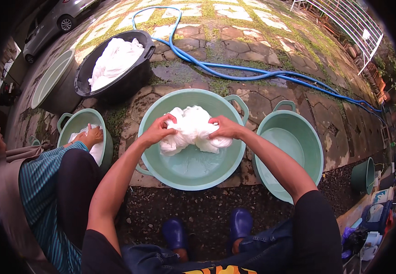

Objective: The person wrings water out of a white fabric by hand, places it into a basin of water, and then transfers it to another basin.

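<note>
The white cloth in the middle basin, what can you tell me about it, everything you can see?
The white cloth is a bunched, crumpled mass of plain fabric, soft-looking and seemingly wet, with glossy folds and no visible pattern. It sits inside the green basin, toward its far side, above shallow water at the bottom. The left hand grips its left edge and the right hand presses on its right side, so it is squeezed between them. Its underside and full size are hidden by the folds.
</note>
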A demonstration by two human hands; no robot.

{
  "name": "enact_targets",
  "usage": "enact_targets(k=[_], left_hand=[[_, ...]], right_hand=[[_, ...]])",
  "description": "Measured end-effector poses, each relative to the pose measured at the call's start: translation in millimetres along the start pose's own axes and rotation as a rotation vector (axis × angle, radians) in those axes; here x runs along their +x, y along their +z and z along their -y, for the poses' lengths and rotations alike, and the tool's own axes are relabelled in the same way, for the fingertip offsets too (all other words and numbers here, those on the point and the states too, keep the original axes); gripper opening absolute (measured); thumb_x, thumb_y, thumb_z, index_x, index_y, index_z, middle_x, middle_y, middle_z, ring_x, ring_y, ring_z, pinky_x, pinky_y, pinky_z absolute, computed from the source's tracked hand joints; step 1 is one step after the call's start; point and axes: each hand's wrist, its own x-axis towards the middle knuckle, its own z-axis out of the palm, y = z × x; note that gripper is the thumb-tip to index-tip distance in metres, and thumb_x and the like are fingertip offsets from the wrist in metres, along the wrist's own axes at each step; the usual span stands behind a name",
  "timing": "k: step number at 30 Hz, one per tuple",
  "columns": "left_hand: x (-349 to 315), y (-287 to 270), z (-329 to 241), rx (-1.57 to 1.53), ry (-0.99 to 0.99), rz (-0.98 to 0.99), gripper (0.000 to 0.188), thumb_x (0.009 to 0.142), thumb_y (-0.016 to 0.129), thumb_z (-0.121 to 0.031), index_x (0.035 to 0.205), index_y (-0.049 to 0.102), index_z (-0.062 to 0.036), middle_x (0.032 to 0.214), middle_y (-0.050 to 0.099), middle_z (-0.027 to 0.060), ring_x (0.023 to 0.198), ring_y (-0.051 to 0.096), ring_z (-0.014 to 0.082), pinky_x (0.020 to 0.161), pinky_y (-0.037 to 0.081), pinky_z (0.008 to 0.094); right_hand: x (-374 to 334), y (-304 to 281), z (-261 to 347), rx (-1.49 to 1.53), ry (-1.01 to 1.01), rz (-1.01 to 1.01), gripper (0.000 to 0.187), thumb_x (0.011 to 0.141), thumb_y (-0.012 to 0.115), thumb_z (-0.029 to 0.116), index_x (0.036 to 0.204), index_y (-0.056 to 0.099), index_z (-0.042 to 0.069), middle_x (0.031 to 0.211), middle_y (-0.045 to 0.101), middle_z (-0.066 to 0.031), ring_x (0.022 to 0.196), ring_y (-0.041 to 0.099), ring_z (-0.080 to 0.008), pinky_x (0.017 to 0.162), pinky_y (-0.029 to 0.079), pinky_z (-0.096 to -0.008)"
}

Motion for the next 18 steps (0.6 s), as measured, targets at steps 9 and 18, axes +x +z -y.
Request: enact_targets(k=[9, 18], left_hand=[[17.0, 8.4, -12.7, 0.808, -0.599, 0.432, 0.068, 0.079, 0.06, -0.054, 0.134, 0.045, -0.0184, 0.114, 0.062, 0.0152, 0.104, 0.06, 0.026, 0.09, 0.047, 0.0382], [61.7, 94.6, 112.9, 1.236, 0.017, 0.063, 0.094, 0.071, 0.044, -0.078, 0.146, 0.018, -0.0271, 0.152, 0.001, 0.0159, 0.139, -0.002, 0.0391, 0.103, 0.005, 0.0688]], right_hand=[[15.9, 65.6, -45.2, -0.49, 0.187, 0.755, 0.05, 0.067, 0.075, 0.035, 0.102, 0.06, 0.002, 0.086, 0.063, -0.0106, 0.094, 0.057, -0.0238, 0.081, 0.043, -0.0333], [1.1, 129.0, -77.8, -1.033, 0.196, 0.5, 0.088, 0.081, 0.036, 0.068, 0.146, 0.018, 0.011, 0.152, 0.015, -0.0093, 0.138, 0.011, -0.0409, 0.111, 0.005, -0.0534]])
